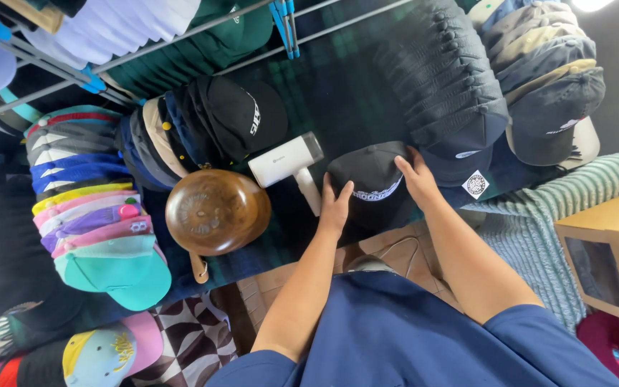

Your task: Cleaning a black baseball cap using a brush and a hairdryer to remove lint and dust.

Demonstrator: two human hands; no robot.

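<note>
The black fabric baseball cap with a white embroidered band across its front panel (372, 185) lies on the dark green-and-navy plaid cloth (338, 93) covering the table, near the table's near edge and right of centre. Its crown is rounded and full; the brim is not clearly visible.

The left hand (335, 206) rests on the cap's left side — fingers extended upward and held close together, palm flat against the fabric. The right hand (418, 177) rests on the cap's right side, fingers slightly spread and curved over the crown edge. Neither hand pinches; both press the cap from opposite sides.

Just left of the cap lies a white handheld steamer with a grey nozzle (289, 165), its handle pointing toward the left hand. Further left sits a round brown wooden hat form (216, 211) with a short handle at its near side.

Just beside the right hand, a long row of stacked dark navy caps (447, 86) runs to the far side; the nearest one carries a square white label (475, 184). Right of it stands a stack of faded blue and tan caps (549, 72).

At the left — a nested row of pastel and striped caps (94, 215), ending in a teal one (120, 269). Metal rack bars with blue clips (284, 25) cross the far edge.
</note>
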